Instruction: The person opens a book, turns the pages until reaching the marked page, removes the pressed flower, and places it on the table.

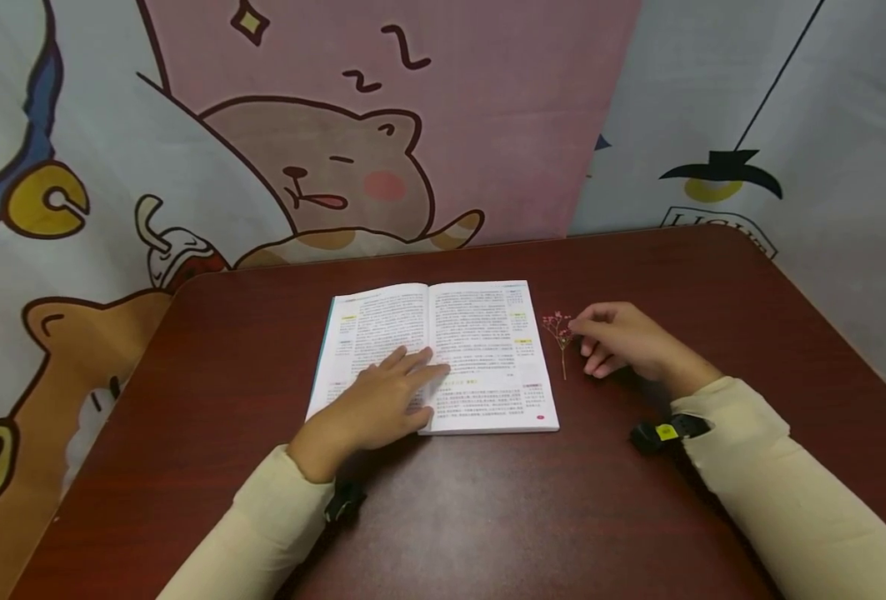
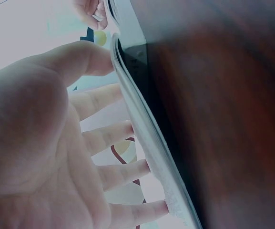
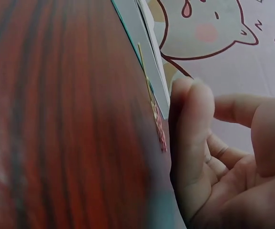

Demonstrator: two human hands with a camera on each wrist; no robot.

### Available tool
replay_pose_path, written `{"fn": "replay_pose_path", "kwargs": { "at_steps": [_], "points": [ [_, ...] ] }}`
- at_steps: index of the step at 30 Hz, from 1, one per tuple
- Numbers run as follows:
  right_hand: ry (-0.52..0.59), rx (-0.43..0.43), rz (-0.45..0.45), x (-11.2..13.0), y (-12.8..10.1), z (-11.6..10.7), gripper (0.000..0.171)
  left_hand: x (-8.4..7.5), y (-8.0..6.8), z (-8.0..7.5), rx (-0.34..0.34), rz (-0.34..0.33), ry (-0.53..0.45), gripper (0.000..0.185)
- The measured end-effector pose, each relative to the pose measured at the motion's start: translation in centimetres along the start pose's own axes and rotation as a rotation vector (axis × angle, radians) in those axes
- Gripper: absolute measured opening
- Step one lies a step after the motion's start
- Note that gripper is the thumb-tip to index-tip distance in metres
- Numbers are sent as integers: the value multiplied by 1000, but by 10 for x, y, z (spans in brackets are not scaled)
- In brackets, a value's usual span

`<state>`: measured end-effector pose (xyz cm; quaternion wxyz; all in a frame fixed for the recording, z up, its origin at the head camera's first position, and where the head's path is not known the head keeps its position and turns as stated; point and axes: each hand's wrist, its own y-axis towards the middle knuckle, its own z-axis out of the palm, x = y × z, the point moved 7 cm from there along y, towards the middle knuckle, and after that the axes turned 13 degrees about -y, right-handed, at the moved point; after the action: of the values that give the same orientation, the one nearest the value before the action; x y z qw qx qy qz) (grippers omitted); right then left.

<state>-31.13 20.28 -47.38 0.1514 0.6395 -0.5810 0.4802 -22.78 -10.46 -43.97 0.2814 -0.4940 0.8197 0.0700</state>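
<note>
An open book [image 1: 480, 333] with printed text lies on the table. My left hand [image 1: 378, 404] rests on its lower middle, across the left page and the spine, fingers spread. In the left wrist view, the fingertips of that left hand [image 2: 46, 138] touch the book's pages [image 2: 149, 143]. Just right of the book lies a small dried sprig [image 1: 563, 350] with pink flowers and a thin stem. My right hand [image 1: 623, 346] is beside its flowers, fingers loosely bent. In the right wrist view, the sprig [image 3: 150, 90] shows apart from the right hand [image 3: 223, 167], which holds nothing visible.
The dark red-brown wooden table [image 1: 458, 517] has rounded far corners. Behind it hangs a cloth [image 1: 518, 125] printed with cartoon animals. Black straps with small devices [image 1: 668, 432] sit at both wrists, over cream sleeves [image 1: 803, 475].
</note>
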Motion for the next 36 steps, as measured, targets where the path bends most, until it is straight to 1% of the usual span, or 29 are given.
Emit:
{"fn": "replay_pose_path", "kwargs": {
  "at_steps": [9,13,16,20,28,33,36],
  "points": [
    [-24,43,-31,14,-3,14,40,1,0,-1,-3,4,8,58],
    [-26,66,-42,19,-4,21,36,1,0,-2,-6,3,11,58],
    [-28,84,-40,19,-4,27,33,2,1,-3,-8,-1,14,59],
    [-45,110,-34,20,-6,30,32,3,1,-5,-8,-9,25,61],
    [-51,160,-31,19,-8,36,32,13,-4,-14,-3,-68,33,65],
    [-48,184,-30,17,-8,40,29,16,-6,-19,0,-75,38,71],
    [-52,181,-26,15,-8,41,28,17,-5,-20,-5,-76,38,75]
  ]
}}
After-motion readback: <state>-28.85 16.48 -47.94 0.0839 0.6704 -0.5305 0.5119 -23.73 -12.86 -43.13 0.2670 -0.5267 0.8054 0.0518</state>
